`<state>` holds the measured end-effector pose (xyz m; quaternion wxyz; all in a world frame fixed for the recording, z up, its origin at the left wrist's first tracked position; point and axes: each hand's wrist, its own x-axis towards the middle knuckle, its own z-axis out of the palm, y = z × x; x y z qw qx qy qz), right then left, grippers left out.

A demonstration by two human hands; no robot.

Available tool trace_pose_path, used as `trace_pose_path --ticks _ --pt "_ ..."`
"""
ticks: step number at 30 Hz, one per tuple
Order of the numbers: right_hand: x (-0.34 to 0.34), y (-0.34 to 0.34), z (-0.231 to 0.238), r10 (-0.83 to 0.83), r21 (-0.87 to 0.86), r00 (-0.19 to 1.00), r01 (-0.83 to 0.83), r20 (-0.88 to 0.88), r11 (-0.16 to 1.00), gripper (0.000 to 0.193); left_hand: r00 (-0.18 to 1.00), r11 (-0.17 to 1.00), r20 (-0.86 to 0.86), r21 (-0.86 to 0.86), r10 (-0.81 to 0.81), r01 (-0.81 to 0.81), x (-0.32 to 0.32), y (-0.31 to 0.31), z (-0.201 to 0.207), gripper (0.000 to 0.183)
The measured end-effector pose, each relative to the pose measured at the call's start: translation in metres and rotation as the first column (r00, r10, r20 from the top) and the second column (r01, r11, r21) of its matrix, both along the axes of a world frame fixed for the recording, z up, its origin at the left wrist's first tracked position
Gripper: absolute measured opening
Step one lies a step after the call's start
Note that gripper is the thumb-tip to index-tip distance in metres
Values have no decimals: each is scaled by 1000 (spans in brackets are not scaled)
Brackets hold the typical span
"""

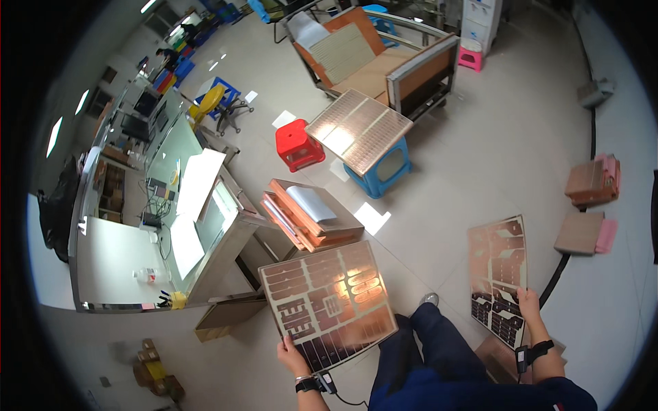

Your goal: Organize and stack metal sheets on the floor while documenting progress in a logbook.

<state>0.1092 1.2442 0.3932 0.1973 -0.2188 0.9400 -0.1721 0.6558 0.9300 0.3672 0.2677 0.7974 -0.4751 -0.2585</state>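
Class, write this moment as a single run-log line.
left hand: holds large copper sheet by lower edge | right hand: holds narrower copper sheet | nearby: stacked sheets, blue stool

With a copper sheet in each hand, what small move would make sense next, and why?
Probably lay the left hand's copper sheet onto the stack of sheets just ahead of it. Both hands are full, the right hand pinching a narrower patterned sheet by its lower edge, and that stack looks like the nearest resting place. This is only a guess.
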Motion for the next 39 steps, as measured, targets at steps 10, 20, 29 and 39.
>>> trace_pose_path --ticks 10,20,29,39 --pt "-10 -115 1 124 70 986 -133 112 989 37 862 913 -303 119 407 -389 28 -15 -20 32" --pt "9 -197 30 260 76 955 -273 146 959 38 610 820 -561 268 559 -505 24 -55 5 32" --pt "19 -238 8 277 33 938 -290 207 956 38 -381 798 -701 526 602 293 -20 -27 -59 41" --pt "39 -229 21 277 156 932 -317 236 936 34 -858 867 -131 112 497 486 -102 15 -18 10"
